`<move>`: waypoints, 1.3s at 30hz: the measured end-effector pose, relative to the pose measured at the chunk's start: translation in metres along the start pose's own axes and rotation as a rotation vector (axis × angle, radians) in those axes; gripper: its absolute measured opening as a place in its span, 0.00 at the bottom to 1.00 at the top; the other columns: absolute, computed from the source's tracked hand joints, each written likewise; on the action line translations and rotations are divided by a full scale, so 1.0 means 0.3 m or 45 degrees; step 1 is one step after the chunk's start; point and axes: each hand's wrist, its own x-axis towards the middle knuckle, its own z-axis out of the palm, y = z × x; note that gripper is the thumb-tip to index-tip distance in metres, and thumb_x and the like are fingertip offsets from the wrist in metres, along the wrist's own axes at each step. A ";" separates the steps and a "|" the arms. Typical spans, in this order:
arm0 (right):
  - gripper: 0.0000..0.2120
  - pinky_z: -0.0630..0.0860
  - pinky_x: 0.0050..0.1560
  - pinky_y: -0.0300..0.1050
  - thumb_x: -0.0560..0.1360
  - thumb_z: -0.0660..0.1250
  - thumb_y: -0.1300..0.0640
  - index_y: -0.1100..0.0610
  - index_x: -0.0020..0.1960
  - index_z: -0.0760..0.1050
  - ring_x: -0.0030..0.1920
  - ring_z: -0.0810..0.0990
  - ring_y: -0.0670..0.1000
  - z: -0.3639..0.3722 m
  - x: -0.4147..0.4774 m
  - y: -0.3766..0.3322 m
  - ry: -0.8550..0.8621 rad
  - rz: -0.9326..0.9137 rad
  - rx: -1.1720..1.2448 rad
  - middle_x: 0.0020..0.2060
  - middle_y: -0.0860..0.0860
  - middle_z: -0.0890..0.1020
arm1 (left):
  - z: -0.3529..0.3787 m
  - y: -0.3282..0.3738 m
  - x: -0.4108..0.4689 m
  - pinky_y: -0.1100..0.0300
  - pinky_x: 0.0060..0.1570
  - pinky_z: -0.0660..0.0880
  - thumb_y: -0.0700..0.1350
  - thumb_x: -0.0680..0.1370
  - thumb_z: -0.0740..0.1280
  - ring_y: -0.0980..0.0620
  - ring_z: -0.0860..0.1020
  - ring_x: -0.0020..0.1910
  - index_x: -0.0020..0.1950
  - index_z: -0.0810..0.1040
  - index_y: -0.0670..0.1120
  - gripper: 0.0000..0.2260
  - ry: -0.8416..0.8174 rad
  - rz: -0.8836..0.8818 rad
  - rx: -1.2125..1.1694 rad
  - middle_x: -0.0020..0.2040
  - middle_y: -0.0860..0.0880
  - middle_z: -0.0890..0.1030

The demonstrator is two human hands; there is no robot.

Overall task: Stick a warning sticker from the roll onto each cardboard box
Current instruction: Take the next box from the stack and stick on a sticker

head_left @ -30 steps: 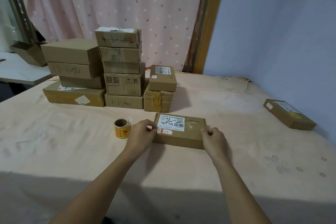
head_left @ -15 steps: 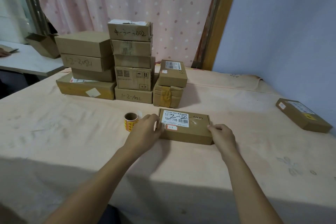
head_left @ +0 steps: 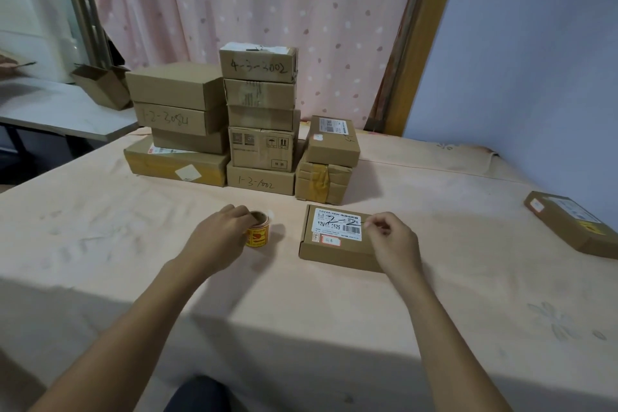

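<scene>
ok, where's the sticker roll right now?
In the head view the sticker roll stands on the table, left of centre, under the left hand's fingers, left of the flat box and in front of the box stacks.

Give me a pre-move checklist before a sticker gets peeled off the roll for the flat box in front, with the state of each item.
1. Sticker roll within reach: ok, the left hand is on it, fingers at its rim.
2. Roll standing upright on the tablecloth: ok.
3. Flat box lying label side up: ok.
4. Bare cardboard free for a sticker: ok, to the right of the white shipping label, though the right hand covers part of it.
5. Right hand free to take the sticker: cannot tell, its fingers are pinched together above the box.
6. Loose sticker end showing on the roll: cannot tell, too small.
</scene>
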 end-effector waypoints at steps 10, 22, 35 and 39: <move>0.05 0.77 0.51 0.43 0.78 0.70 0.56 0.49 0.52 0.82 0.50 0.81 0.41 0.113 -0.081 -0.110 -0.288 -0.198 -0.045 0.47 0.39 0.83 | 0.015 0.077 -0.003 0.66 0.39 0.68 0.40 0.73 0.77 0.60 0.73 0.39 0.48 0.85 0.46 0.06 0.270 -0.332 -0.796 0.40 0.55 0.80; 0.15 0.68 0.53 0.30 0.79 0.71 0.47 0.46 0.64 0.78 0.57 0.71 0.38 0.123 -0.125 -0.253 -0.228 -0.710 -0.184 0.56 0.34 0.75 | -0.167 0.257 -0.013 0.60 0.52 0.80 0.39 0.75 0.74 0.42 0.82 0.53 0.53 0.86 0.42 0.08 0.138 -0.344 -1.791 0.49 0.44 0.87; 0.19 0.71 0.50 0.37 0.74 0.71 0.37 0.47 0.60 0.79 0.55 0.73 0.41 0.125 -0.170 -0.288 -0.021 -0.779 -0.273 0.53 0.42 0.82 | -0.140 0.249 -0.029 0.59 0.36 0.70 0.40 0.74 0.76 0.54 0.71 0.39 0.52 0.86 0.48 0.08 0.563 -0.119 -1.034 0.42 0.57 0.81; 0.13 0.80 0.43 0.46 0.74 0.74 0.44 0.49 0.55 0.81 0.52 0.73 0.46 0.135 -0.188 -0.314 0.212 -0.900 -0.261 0.47 0.45 0.84 | -0.161 0.263 -0.036 0.64 0.35 0.68 0.50 0.74 0.72 0.54 0.72 0.39 0.52 0.86 0.46 0.11 0.618 -0.036 -0.951 0.42 0.61 0.79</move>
